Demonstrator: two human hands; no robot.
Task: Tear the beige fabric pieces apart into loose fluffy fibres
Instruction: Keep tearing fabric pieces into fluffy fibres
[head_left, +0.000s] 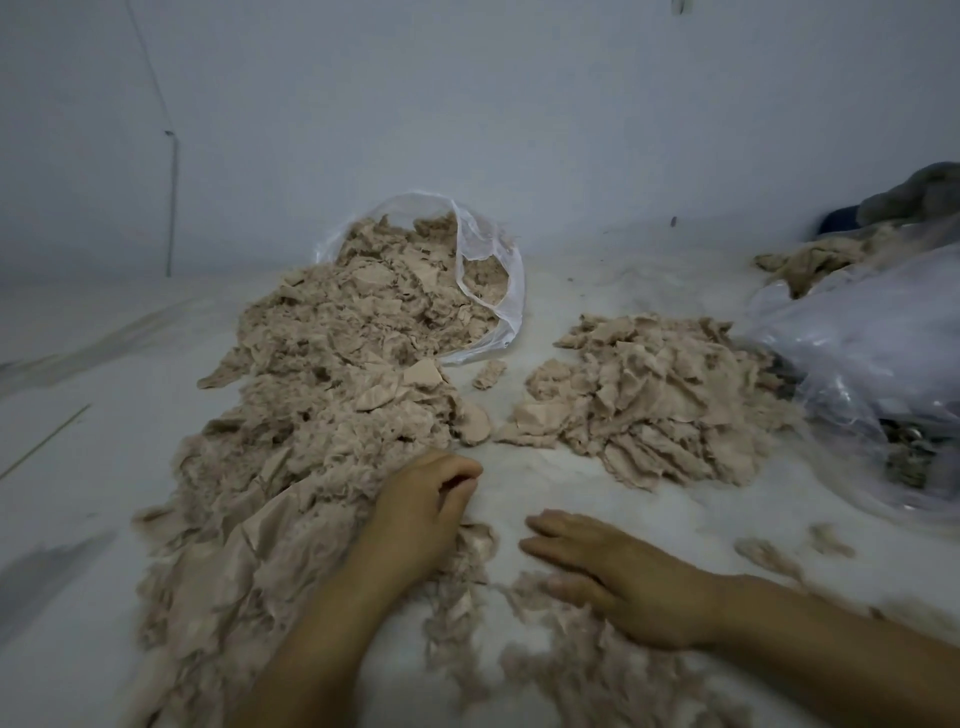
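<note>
Left hand: the left hand (423, 506) rests at the near edge of the long heap, fingers curled inward; whether it pinches any fibre cannot be told.
Right hand: the right hand (608, 571) lies flat, palm down, fingers straight, on thin wisps of loose fluffy beige fibre (566, 670) spread over the white floor surface (93, 457).
Long heap: a long heap of beige fabric pieces and torn fluff (322, 395) runs from the near left up into a clear plastic bag lying on its side (506, 291), its mouth spilling the pieces out.
Second pile: a smaller pile of flat beige fabric scraps (654, 400) sits apart to the right, with bare floor between the two heaps.
Right edge: a crumpled translucent plastic bag (872, 364) lies just beside that pile; behind it are more beige scraps (810, 260) and a grey cloth bundle (919, 195).
Background: a plain pale wall (467, 104).
Writing: none can be read.
</note>
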